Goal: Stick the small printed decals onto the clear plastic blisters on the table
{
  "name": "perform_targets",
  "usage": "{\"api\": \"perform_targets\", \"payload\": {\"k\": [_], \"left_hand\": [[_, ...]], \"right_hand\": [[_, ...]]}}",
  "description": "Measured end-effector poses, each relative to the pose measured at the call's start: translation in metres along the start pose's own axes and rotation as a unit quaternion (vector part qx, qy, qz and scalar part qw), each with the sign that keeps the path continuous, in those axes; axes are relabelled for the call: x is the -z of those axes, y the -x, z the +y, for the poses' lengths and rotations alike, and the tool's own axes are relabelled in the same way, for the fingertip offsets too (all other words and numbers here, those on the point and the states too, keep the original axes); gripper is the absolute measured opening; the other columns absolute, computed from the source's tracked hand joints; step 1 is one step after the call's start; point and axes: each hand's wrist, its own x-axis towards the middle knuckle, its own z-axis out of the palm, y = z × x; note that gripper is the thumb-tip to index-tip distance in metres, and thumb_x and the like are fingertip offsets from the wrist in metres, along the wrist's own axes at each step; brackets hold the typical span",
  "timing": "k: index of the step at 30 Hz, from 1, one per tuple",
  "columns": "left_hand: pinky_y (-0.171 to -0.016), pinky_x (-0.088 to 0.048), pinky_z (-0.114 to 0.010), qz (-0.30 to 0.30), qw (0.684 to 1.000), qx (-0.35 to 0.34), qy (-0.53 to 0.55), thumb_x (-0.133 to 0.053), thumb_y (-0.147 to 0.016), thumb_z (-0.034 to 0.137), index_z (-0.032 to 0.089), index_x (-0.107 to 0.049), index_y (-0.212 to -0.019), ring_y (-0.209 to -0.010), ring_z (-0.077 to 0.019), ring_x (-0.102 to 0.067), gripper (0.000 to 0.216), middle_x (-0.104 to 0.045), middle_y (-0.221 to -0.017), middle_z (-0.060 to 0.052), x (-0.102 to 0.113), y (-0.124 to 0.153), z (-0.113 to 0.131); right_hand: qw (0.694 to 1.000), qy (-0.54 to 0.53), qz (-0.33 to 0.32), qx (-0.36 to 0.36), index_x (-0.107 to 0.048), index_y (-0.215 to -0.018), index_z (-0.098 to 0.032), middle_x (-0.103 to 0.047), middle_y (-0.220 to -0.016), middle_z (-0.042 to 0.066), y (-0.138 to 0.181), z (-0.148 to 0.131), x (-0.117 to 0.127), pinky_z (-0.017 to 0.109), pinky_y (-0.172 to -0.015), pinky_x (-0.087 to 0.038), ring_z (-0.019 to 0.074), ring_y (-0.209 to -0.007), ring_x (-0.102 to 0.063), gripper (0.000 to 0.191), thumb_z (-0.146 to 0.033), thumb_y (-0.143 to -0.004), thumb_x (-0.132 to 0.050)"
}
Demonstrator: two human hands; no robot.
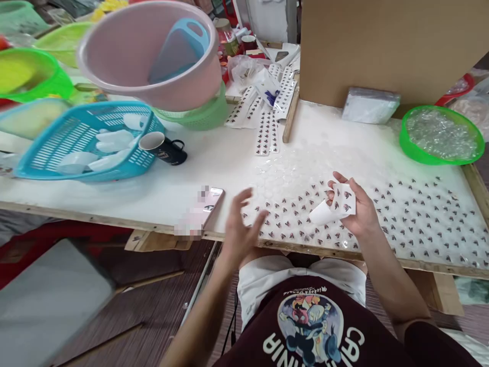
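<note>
A white strip of stickers (333,205) with small dark printed marks curls in my right hand (360,209), gripped between thumb and fingers above the table. My left hand (244,227) hovers over the table's near edge, thumb and fingers apart, with nothing in it. Beneath and around both hands lie many small clear round pieces (416,224), most bearing a dark mark like those on the strip. Farther back, similar round pieces (282,176) show no mark. A pink phone (202,211) lies left of my left hand.
A dark mug (164,148) lies tipped beside a blue basket (87,114) at left. Behind them stands a large pink tub (114,66). More sticker strips (266,132) lie at the back. A green bowl (407,145) of clear pieces and a cardboard sheet (374,51) are at right.
</note>
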Motion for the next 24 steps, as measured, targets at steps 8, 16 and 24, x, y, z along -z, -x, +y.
{"api": "perform_targets", "payload": {"k": [8, 16, 24], "left_hand": [[-0.088, -0.049, -0.037, -0.119, 0.981, -0.048, 0.146, -0.065, -0.092, 0.038, 0.020, -0.053, -0.127, -0.101, -0.0217, -0.058, 0.041, -0.062, -0.113, -0.010, -0.037, 0.007, 0.079], [-0.070, -0.041, -0.028, -0.083, 0.978, 0.076, 0.177, -0.063, -0.090, 0.028, 0.018, -0.057, -0.079, -0.076, -0.0153, -0.049, 0.016, -0.054, -0.080, -0.001, -0.025, 0.017, 0.066], [-0.065, -0.044, -0.025, -0.159, 0.901, 0.215, 0.341, -0.069, -0.086, 0.040, 0.015, -0.064, -0.090, -0.074, -0.0151, -0.056, 0.025, -0.063, -0.082, -0.004, -0.023, 0.031, 0.055]], "right_hand": [[0.996, -0.058, -0.044, -0.048, -0.066, -0.118, -0.028, -0.069, -0.101, 0.003, 0.035, 0.025, -0.054, 0.030, -0.069, -0.053, 0.0171, -0.080, -0.063, 0.036, -0.049, -0.089, -0.067], [0.992, -0.020, -0.056, -0.114, -0.058, -0.098, -0.027, -0.064, -0.075, -0.004, 0.047, 0.056, -0.051, 0.025, -0.057, -0.048, 0.0135, -0.062, -0.060, 0.037, -0.048, -0.078, -0.081], [0.982, 0.133, -0.081, -0.102, -0.067, -0.089, -0.020, -0.064, -0.073, 0.000, 0.054, 0.074, -0.041, 0.026, -0.056, -0.044, 0.0140, -0.062, -0.056, 0.035, -0.049, -0.076, -0.082]]}}
